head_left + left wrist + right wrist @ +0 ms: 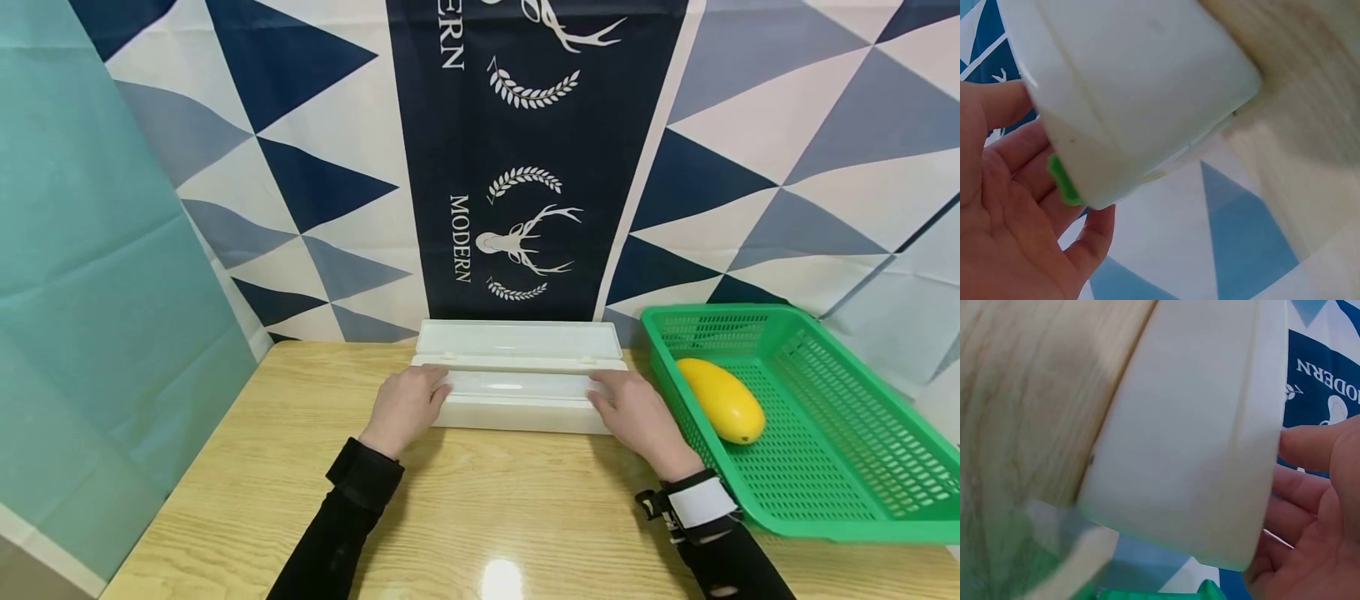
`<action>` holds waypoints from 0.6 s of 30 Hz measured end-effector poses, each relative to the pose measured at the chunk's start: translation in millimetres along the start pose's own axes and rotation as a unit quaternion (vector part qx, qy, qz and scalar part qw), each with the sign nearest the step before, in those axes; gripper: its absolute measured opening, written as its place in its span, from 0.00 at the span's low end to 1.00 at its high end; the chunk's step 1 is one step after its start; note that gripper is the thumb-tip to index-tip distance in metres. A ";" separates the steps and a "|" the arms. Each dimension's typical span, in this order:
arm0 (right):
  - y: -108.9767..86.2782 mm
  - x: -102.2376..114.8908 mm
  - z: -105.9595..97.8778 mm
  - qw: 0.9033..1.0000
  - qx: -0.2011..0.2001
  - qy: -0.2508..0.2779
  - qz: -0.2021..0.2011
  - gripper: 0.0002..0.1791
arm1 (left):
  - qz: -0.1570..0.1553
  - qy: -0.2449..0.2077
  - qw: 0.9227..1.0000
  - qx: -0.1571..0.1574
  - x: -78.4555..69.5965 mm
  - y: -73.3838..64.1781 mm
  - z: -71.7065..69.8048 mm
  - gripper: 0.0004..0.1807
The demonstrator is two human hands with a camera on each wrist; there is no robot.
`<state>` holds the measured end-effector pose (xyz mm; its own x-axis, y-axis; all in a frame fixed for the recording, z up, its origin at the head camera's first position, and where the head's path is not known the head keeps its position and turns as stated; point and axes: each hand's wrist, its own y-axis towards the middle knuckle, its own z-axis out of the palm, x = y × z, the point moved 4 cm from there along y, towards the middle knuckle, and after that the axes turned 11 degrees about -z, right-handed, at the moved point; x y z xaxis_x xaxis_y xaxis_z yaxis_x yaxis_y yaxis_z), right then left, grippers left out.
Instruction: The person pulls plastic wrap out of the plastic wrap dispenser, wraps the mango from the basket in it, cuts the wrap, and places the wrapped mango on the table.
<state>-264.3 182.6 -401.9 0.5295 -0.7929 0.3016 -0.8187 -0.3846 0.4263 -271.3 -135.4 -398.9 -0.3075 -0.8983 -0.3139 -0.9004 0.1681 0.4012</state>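
A long white cling film dispenser (517, 415) lies on the table with its hinged lid (517, 340) raised at the back. Along its opening runs a glossy, pale strip. My left hand (405, 404) holds the left end, thumb toward the front and fingers at the far side. At the right end, my right hand (637, 412) holds it in a mirrored way. A small bright green piece (1065, 181) shows beside the left end in the left wrist view. From the right wrist, the thumb tip meets the edge of the smooth white front, with the fingers partly hidden behind.
Close beside my right hand stands a green plastic basket (817, 417) with a yellow mango-shaped fruit (722, 400) in it. The wooden table (495, 500) ends at a patterned cloth backdrop (330, 167) behind the dispenser.
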 end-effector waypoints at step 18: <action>1.0 -12.2 9.2 0.989 -0.145 -0.032 -0.014 0.06 | -0.034 -0.049 0.997 -0.046 19.0 9.0 9.6 0.07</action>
<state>-273.7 187.6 -413.0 0.5284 -0.8156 0.2358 -0.7005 -0.2619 0.6638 -288.1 -147.1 -409.5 -0.2787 -0.8616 -0.4242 -0.8897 0.0654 0.4518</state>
